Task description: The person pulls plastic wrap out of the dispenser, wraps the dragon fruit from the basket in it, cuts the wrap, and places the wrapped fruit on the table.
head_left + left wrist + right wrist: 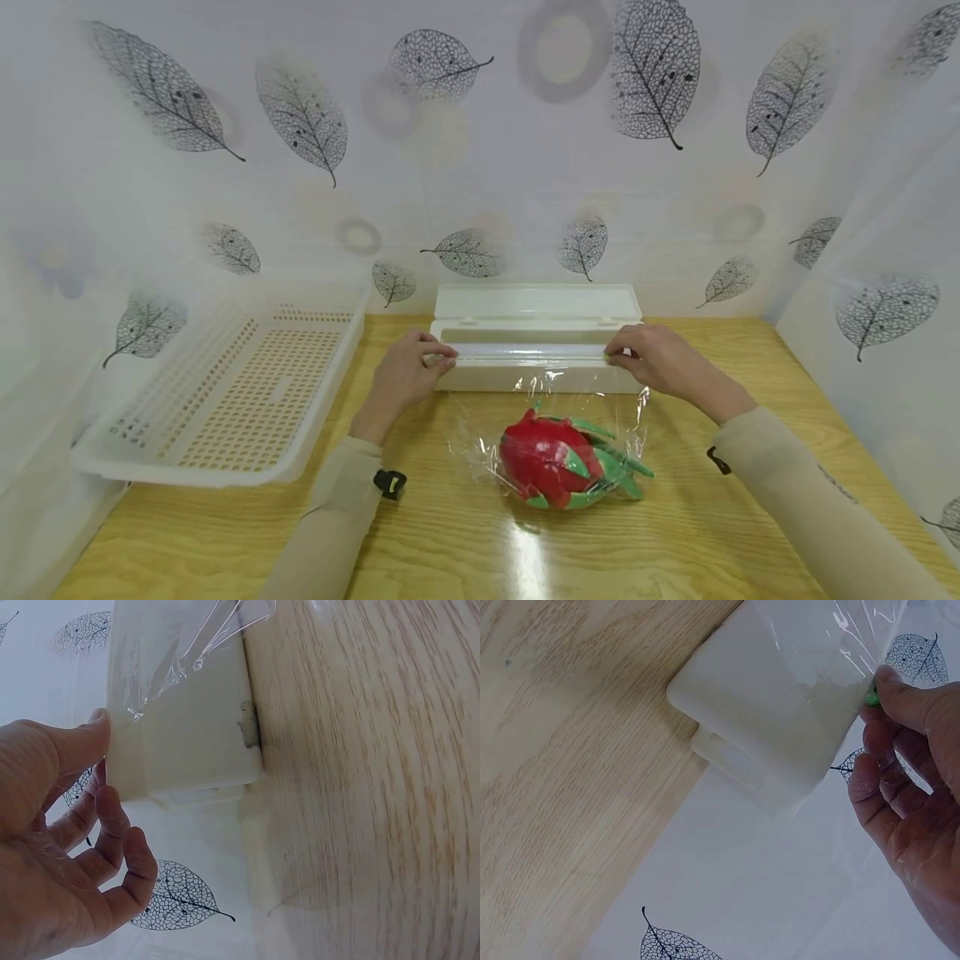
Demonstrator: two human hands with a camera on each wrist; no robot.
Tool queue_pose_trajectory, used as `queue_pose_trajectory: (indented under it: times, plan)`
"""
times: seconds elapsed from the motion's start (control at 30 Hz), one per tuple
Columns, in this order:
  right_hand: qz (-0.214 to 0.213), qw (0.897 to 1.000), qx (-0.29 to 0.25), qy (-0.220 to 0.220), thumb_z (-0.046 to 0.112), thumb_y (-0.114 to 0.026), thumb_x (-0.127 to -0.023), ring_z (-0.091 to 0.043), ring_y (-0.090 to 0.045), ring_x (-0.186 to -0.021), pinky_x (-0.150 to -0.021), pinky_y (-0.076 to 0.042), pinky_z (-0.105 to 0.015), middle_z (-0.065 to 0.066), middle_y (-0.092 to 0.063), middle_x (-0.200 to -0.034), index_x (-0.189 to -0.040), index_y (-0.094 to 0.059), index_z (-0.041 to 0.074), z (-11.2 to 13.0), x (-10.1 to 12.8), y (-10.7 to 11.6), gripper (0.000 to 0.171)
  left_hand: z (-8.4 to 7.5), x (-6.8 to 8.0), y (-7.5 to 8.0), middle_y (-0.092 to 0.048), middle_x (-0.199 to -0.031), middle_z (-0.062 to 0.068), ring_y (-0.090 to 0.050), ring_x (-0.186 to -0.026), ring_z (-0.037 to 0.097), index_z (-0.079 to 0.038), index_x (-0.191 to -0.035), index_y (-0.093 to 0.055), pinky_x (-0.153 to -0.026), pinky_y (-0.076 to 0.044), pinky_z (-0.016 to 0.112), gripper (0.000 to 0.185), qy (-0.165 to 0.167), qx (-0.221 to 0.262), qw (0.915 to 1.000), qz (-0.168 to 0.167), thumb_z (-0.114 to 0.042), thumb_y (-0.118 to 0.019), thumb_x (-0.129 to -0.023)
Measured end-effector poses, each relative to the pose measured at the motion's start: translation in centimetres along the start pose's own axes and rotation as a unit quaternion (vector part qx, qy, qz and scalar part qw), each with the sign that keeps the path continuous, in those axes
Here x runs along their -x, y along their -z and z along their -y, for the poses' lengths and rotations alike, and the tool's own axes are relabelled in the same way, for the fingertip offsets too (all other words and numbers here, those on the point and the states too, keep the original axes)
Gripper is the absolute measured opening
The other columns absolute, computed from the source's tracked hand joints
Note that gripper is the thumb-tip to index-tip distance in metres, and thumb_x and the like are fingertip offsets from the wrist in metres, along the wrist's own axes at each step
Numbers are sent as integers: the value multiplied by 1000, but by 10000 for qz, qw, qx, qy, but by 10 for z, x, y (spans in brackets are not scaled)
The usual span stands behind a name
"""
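Observation:
A white cling film dispenser box stands with its lid raised and a roll of film inside. Clear cling film runs from its front edge over a red dragon fruit with green scales, lying on the table. My left hand grips the box's left end at the upper edge, thumb against it in the left wrist view. At the right end, my right hand pinches a small green slide cutter between thumb and fingers. Part of the cutter is hidden by the fingers.
On the left of the wooden table sits a white perforated plastic basket. A leaf-patterned curtain rises behind and along both sides. Black straps show at both sleeves.

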State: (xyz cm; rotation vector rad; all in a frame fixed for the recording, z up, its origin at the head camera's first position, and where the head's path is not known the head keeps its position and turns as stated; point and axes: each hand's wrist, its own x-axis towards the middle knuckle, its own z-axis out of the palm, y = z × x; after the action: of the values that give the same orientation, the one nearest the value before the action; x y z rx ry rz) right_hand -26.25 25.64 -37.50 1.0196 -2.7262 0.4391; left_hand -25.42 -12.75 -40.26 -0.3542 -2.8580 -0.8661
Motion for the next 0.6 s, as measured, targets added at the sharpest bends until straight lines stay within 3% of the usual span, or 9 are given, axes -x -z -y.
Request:
queue_pose_trajectory:
  times: [0.6]
  plan:
    - [-332, 9993, 115, 152, 0, -78, -85, -17, -68, -76, -69, -57, -36, -4, -75, -89, -94, -77, 5, -10, 11, 0, 10, -2, 0, 0, -66, -120, 6, -64, -89, 19, -20, -110, -79, -68, -49, 29, 19, 54, 4, 10000, 38, -31, -71, -97]
